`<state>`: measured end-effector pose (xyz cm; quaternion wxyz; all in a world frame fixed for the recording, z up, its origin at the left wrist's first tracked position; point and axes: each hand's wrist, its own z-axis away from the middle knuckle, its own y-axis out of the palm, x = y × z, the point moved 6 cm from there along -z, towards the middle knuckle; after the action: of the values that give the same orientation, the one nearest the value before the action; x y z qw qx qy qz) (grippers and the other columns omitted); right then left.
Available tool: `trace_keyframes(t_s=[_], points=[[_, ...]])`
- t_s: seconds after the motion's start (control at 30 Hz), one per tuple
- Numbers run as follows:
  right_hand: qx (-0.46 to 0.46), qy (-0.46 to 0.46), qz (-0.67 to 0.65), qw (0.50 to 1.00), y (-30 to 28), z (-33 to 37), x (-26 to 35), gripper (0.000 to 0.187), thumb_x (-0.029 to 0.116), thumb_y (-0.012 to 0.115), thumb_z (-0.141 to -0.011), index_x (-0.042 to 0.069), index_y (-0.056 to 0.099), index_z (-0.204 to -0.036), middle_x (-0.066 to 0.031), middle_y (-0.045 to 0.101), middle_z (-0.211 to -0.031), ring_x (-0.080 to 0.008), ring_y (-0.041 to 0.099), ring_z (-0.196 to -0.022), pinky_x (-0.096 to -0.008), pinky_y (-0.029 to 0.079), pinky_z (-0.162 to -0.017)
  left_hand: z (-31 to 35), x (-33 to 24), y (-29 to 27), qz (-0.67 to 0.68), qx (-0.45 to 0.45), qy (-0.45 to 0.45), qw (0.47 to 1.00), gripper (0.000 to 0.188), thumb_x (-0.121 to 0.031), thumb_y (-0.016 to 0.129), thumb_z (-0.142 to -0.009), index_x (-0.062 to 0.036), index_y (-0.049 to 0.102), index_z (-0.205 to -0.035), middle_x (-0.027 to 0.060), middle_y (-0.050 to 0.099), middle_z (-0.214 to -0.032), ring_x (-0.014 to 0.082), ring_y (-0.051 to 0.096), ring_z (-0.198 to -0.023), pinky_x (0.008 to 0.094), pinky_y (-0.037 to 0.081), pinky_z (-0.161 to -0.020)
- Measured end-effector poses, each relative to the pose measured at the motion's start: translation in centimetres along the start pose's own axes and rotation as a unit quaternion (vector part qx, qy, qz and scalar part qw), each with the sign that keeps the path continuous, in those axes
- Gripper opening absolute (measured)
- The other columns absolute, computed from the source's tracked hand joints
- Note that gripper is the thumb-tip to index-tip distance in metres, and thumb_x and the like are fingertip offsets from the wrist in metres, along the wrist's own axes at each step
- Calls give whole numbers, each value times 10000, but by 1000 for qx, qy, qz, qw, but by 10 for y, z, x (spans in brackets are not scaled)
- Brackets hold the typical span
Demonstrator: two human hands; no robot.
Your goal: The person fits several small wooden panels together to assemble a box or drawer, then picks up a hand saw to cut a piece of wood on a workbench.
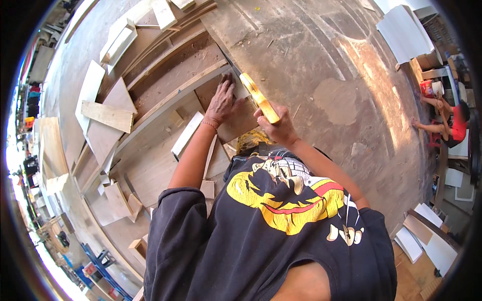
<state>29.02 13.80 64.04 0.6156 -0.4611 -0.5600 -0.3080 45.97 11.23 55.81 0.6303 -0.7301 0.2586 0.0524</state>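
My right hand (pixel 278 124) is closed around the lower end of a long yellow tool (pixel 258 96), whose kind I cannot make out. The tool points away and to the left, close to the edge of the wooden frame. My left hand (pixel 221 104) lies flat with its fingers stretched out. It rests on a brown board (pixel 240 124) inside the frame, with the fingertips by a pale wooden rail (pixel 186 86). A narrow gap separates that hand from the yellow tool.
Loose wood offcuts (pixel 107 116) and white-faced strips (pixel 188 134) lie on the panels to the left. Concrete floor (pixel 321 65) stretches to the right. A person in a red shirt (pixel 458 125) sits at the far right, near a red bucket (pixel 427 89) and stacked boards.
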Motion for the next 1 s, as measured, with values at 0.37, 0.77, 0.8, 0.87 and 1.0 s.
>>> trace_keyframes(t_s=[0.37,0.77,0.8,0.87,1.0], points=[[9,4,8,1000,14,1,2,105,33,557,-696,7,589,-792,-91,598,-688,-192,590,-619,-297,472,-597,1,-2,-3,-83,18,-3,996,537,-349,591,-798,74,506,-1117,221,502,-1164,330,428,-1160,358,332,-1014],[16,83,-17,996,20,9,-21,105,30,540,-715,-17,593,-793,-66,564,-657,-121,533,-580,-266,434,-545,3,-5,4,-62,-12,-50,997,569,-314,612,-773,67,473,-1172,225,427,-1260,341,375,-1221,362,307,-1041],[10,78,-12,997,22,8,-16,102,30,538,-718,-17,592,-792,-65,560,-652,-116,530,-575,-262,430,-537,1,-5,5,-58,8,-59,997,572,-316,614,-773,69,471,-1172,226,428,-1259,340,379,-1216,360,306,-1042],[-2,58,-5,998,22,7,-12,98,29,537,-721,-17,590,-789,-65,556,-645,-111,527,-571,-259,426,-528,-4,-5,8,-50,49,-75,995,579,-318,616,-772,74,468,-1170,228,428,-1257,339,388,-1207,356,305,-1044],[0,43,-28,999,20,4,-15,64,12,526,-763,0,559,-816,-22,513,-656,-67,465,-523,-220,388,-453,-4,5,22,-62,34,-79,994,588,-330,625,-764,76,472,-1160,227,438,-1238,337,397,-1196,348,305,-1045]])
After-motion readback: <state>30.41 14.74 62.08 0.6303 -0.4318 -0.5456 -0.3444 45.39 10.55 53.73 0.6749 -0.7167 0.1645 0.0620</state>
